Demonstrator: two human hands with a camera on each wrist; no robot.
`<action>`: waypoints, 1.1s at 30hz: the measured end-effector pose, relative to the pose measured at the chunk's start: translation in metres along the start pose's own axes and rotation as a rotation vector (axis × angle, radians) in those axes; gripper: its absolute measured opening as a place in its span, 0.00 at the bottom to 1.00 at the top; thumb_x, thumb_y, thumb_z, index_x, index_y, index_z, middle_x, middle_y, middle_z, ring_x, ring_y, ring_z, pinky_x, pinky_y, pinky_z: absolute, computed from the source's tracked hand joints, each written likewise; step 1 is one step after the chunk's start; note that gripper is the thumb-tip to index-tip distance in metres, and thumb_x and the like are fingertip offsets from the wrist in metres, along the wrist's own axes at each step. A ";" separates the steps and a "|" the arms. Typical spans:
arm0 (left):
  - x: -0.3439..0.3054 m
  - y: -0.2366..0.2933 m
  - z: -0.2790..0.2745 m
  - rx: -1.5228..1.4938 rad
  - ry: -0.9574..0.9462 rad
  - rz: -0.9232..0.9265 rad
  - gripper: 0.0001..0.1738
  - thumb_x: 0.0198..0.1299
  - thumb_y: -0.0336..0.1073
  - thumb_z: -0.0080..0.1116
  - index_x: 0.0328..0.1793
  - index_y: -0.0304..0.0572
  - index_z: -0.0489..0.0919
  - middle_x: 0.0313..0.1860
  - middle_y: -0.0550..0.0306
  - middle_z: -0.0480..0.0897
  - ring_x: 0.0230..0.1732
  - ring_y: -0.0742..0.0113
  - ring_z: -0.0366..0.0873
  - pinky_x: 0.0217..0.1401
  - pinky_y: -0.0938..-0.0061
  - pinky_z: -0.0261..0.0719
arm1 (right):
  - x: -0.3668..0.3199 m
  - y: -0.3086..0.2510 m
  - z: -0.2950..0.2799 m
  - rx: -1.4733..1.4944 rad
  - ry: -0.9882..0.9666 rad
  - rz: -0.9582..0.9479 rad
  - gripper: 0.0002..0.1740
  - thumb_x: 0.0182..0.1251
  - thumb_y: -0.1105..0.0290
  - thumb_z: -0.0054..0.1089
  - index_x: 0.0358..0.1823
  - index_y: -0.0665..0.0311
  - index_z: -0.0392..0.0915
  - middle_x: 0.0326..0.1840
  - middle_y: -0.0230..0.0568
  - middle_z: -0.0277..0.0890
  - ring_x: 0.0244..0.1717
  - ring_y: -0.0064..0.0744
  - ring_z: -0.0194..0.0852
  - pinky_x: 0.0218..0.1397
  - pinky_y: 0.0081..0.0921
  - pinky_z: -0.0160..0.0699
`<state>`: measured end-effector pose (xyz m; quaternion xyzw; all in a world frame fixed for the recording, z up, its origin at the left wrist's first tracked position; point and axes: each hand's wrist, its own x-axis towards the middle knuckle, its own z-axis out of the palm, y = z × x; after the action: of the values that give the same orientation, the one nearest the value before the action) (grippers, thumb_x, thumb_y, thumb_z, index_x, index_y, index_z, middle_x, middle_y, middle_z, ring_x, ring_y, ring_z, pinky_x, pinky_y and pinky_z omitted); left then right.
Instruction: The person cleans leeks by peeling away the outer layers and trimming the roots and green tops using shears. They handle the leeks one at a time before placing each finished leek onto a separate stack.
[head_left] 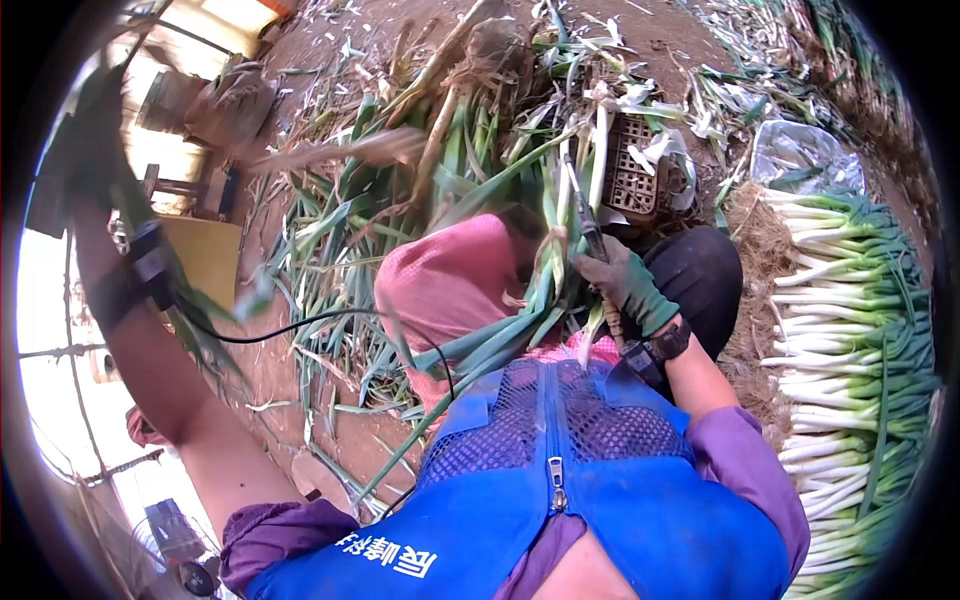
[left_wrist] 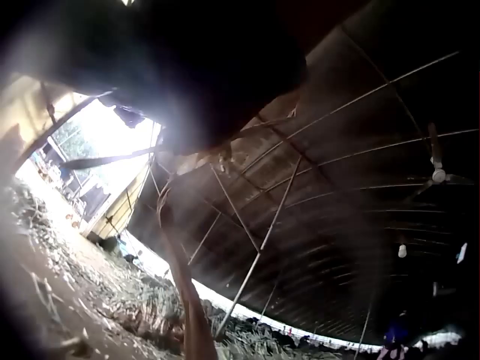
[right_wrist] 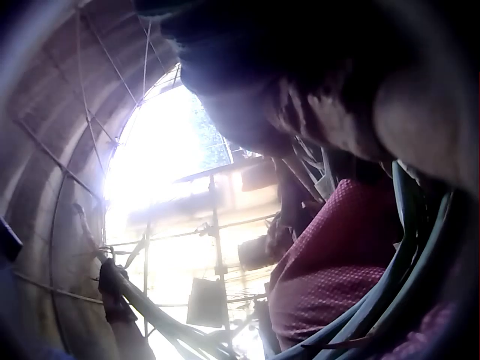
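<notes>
My left hand [head_left: 92, 150] is raised at the far left, blurred in the head view. In the right wrist view it grips long green onion leaves [right_wrist: 171, 327], which trail down from it. My right hand [head_left: 628, 287], in a grey and green glove, holds a slim dark wand [head_left: 588, 226] with a thin tip pointing away from me. Green onions [head_left: 548, 262] lie beside the wand, their leaves bending across my lap. In both wrist views the camera's own hand is mostly dark shadow.
Trimmed white-stemmed green onions [head_left: 825, 330] lie in a long row at the right. A plastic crate [head_left: 630, 165] and a clear bag [head_left: 805, 155] stand ahead. Loose leaves [head_left: 350, 240] cover the ground at the left. A black cable [head_left: 300, 325] crosses to my left wrist.
</notes>
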<state>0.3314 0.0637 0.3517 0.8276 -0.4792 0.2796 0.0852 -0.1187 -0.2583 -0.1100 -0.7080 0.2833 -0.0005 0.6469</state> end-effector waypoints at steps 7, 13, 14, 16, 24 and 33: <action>-0.061 0.281 0.248 -0.620 -0.819 -0.452 0.22 0.63 0.43 0.61 0.60 0.43 0.79 0.45 0.54 0.84 0.47 0.67 0.81 0.47 0.78 0.77 | -0.004 0.043 0.012 0.250 -0.077 -0.119 0.16 0.71 0.61 0.61 0.54 0.63 0.77 0.33 0.19 0.68 0.29 0.15 0.63 0.33 0.17 0.66; -0.141 0.352 0.407 -0.620 -0.934 -0.237 0.31 0.49 0.51 0.73 0.57 0.44 0.81 0.41 0.53 0.86 0.42 0.62 0.82 0.46 0.68 0.79 | -0.016 0.042 -0.001 0.118 -0.005 0.089 0.27 0.65 0.49 0.64 0.48 0.69 0.79 0.36 0.51 0.81 0.39 0.41 0.82 0.44 0.37 0.77; -0.147 0.353 0.419 -0.593 -1.032 -0.277 0.29 0.49 0.51 0.75 0.53 0.42 0.82 0.38 0.54 0.85 0.38 0.64 0.82 0.42 0.69 0.79 | -0.044 0.001 -0.004 0.007 -0.011 0.104 0.28 0.63 0.47 0.64 0.47 0.69 0.77 0.35 0.51 0.81 0.40 0.42 0.83 0.44 0.35 0.78; -0.158 0.349 0.426 -0.677 -1.188 -0.394 0.24 0.51 0.48 0.75 0.48 0.41 0.83 0.35 0.58 0.85 0.33 0.68 0.81 0.38 0.70 0.79 | -0.066 -0.006 0.000 -0.153 -0.093 0.042 0.29 0.63 0.48 0.64 0.47 0.69 0.76 0.34 0.48 0.81 0.37 0.39 0.83 0.41 0.33 0.79; -0.168 0.333 0.389 -0.865 -1.259 -0.676 0.21 0.62 0.48 0.63 0.53 0.42 0.83 0.44 0.56 0.86 0.41 0.68 0.83 0.47 0.69 0.83 | -0.081 -0.016 0.001 -0.139 -0.176 0.125 0.29 0.62 0.48 0.65 0.44 0.70 0.71 0.29 0.50 0.79 0.22 0.39 0.82 0.28 0.33 0.80; -0.192 0.321 0.431 -0.958 -0.992 -0.754 0.23 0.61 0.50 0.60 0.47 0.35 0.85 0.34 0.53 0.87 0.33 0.66 0.84 0.36 0.70 0.81 | -0.074 -0.022 0.004 -0.281 -0.149 0.112 0.30 0.64 0.45 0.62 0.46 0.69 0.73 0.32 0.51 0.82 0.33 0.45 0.86 0.40 0.37 0.83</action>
<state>0.1523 -0.1384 -0.1507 0.8357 -0.2162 -0.4074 0.2982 -0.1704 -0.2244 -0.0632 -0.7726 0.2710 0.1277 0.5597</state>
